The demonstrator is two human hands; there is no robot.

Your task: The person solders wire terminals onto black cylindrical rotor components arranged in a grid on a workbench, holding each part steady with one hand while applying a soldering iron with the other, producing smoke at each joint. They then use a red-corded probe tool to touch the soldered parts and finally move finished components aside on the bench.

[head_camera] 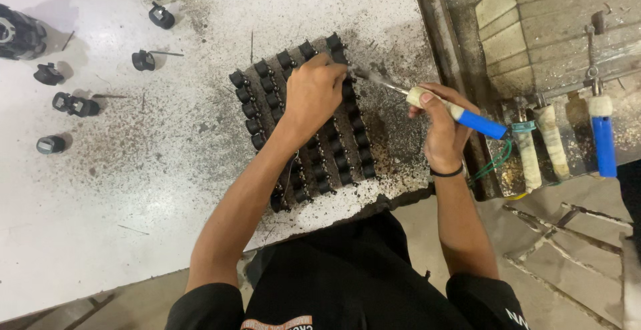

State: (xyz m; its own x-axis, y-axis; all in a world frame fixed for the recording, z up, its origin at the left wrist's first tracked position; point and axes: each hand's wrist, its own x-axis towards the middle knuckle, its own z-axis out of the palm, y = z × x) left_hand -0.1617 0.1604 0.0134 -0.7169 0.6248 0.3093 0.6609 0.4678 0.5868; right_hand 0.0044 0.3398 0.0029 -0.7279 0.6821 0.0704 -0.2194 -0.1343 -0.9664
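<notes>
- Black parts [304, 119] in rows on grey tray [394, 146], speckled worktop [167, 170].
- Left hand [312, 93] pinched shut on a part at tray's far corner.
- Right hand [437, 126] closed round soldering iron [461, 113], tip beside left fingers.
- Best kept: tip low, wrist braced, fingers off hot metal.

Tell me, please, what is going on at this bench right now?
A person sits at a stained white worktable. The right hand holds a blue-handled soldering iron, its tip at the far corner of a dark board of small black cylindrical parts in rows. The left hand rests on that board, fingertips near the tip. Loose black parts lie left.
</notes>
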